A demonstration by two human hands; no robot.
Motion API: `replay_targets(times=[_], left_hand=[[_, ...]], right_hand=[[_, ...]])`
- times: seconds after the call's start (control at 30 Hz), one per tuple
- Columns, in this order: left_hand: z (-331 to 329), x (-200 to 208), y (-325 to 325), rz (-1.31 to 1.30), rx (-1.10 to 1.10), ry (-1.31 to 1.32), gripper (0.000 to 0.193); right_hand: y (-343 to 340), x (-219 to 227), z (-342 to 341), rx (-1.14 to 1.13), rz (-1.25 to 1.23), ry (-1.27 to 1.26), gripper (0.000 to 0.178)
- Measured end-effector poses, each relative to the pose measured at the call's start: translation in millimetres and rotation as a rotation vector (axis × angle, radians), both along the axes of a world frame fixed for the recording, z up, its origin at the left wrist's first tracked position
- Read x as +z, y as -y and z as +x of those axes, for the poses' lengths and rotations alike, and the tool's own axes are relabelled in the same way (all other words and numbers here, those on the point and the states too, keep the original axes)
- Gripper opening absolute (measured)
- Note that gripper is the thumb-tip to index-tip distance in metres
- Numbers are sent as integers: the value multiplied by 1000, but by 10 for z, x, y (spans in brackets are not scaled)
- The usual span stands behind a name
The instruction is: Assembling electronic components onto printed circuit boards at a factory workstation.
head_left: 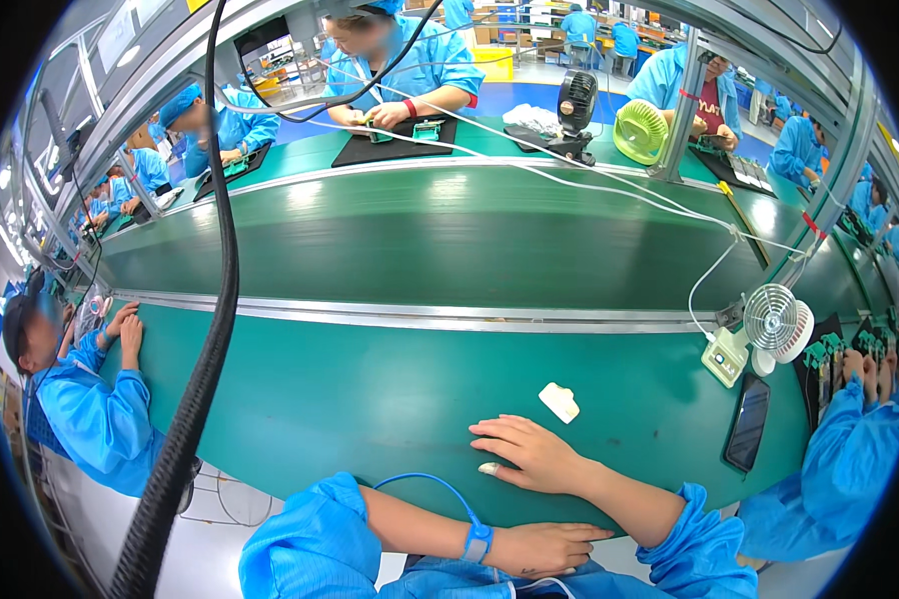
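My right hand (531,456) lies on the green table with its fingers apart and holds nothing. A white covering sits on one of its fingertips. Just beyond it is a small flat cream-white piece (559,402), which no hand touches; its kind I cannot make out. My left hand (547,549) rests at the near table edge, below the right forearm. Its fingers stretch out to the right, with nothing in them. A blue wrist strap (477,544) with a blue cord is round my left wrist.
A phone (747,423) and a small white fan (777,321) on the right. Beyond a metal rail (420,314) runs a green conveyor belt (430,230). A thick black cable (225,270) hangs at the left. Co-workers in blue sit left, right and opposite, several handling green boards.
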State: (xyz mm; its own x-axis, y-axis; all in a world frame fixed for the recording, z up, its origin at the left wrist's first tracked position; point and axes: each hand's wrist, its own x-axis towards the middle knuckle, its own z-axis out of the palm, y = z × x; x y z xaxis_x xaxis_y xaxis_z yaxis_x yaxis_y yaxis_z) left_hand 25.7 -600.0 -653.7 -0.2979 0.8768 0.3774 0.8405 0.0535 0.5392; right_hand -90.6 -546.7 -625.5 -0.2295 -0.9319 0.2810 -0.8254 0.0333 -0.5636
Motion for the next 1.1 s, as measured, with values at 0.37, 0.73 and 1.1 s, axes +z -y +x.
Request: replay_targets(times=[0.37, 0.73, 1.1], left_hand=[[34, 18, 35, 35, 43, 38, 23], [-83, 229, 51, 12, 54, 23, 28], [-34, 382, -30, -95, 2, 69, 31]], right_hand=[[40, 2, 19, 8, -6, -3, 44], [-160, 291, -145, -443, -247, -392, 64], [-273, -52, -436, -669, 100, -233, 74]])
